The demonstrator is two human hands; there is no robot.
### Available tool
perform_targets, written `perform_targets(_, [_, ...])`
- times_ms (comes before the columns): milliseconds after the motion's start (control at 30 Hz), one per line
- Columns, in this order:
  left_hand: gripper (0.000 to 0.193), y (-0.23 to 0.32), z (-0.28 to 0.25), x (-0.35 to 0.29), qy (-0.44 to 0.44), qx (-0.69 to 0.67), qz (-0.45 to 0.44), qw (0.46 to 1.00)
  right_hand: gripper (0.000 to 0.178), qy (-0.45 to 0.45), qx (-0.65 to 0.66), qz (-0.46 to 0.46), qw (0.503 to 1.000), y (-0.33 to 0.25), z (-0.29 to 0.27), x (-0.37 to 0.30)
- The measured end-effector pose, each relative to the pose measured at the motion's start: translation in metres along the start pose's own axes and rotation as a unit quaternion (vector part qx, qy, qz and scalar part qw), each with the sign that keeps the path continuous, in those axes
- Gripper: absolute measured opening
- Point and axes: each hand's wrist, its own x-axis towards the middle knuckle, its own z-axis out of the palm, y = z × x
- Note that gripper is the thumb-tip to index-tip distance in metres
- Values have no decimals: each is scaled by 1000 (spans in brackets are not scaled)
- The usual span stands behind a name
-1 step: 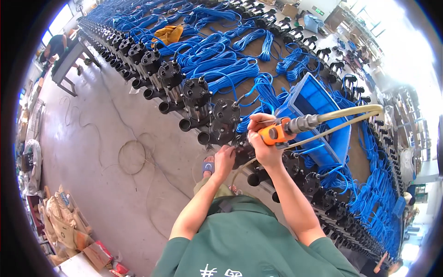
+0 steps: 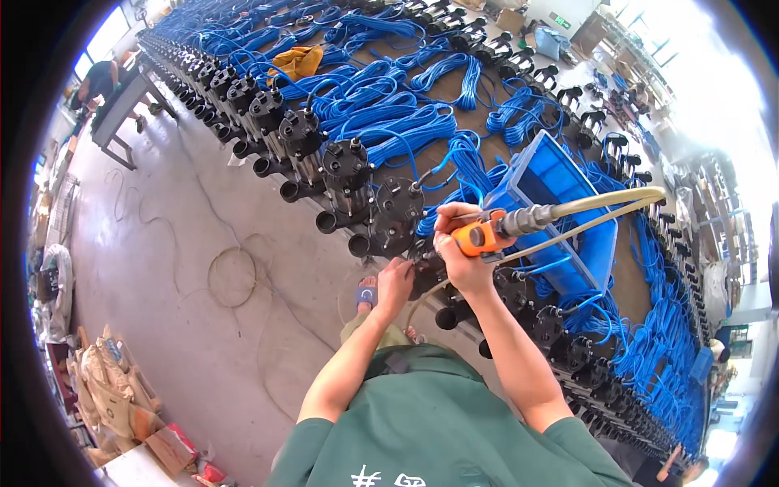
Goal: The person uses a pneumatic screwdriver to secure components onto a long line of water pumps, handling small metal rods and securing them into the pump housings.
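Note:
My right hand (image 2: 462, 256) is wrapped round an orange air-powered tool (image 2: 480, 235) with a grey fitting and a beige hose (image 2: 608, 200). The tool is above a row of black pumps, and its working end is hidden by my hand. Lower and to the left, my left hand (image 2: 394, 284) has its fingers curled together at the edge of a black pump (image 2: 426, 276). What they pinch, if anything, does not show. Just beyond stands another black pump (image 2: 396, 209) with a round top, bolts and a side outlet.
A blue plastic crate (image 2: 602, 243) sits on the brown surface behind the pumps, tilted in view. Bundles of blue cable (image 2: 389, 130) and a yellow cloth (image 2: 294, 63) lie there too. Coiled hose (image 2: 232, 276) crosses the floor at left. A person (image 2: 99, 81) bends over a table far left.
The orange tool and its hose have shifted very slightly to the left with my right hand. My left hand stays at the same pump.

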Motion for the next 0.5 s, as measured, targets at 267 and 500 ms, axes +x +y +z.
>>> perform_targets(267, [14, -12, -10, 5, -26, -4, 41, 999, 36, -36, -38, -20, 998, 21, 2, 9])
perform_targets(500, [13, -6, -23, 17, -99, 36, 52, 993, 19, -44, -31, -17, 998, 15, -1, 19])
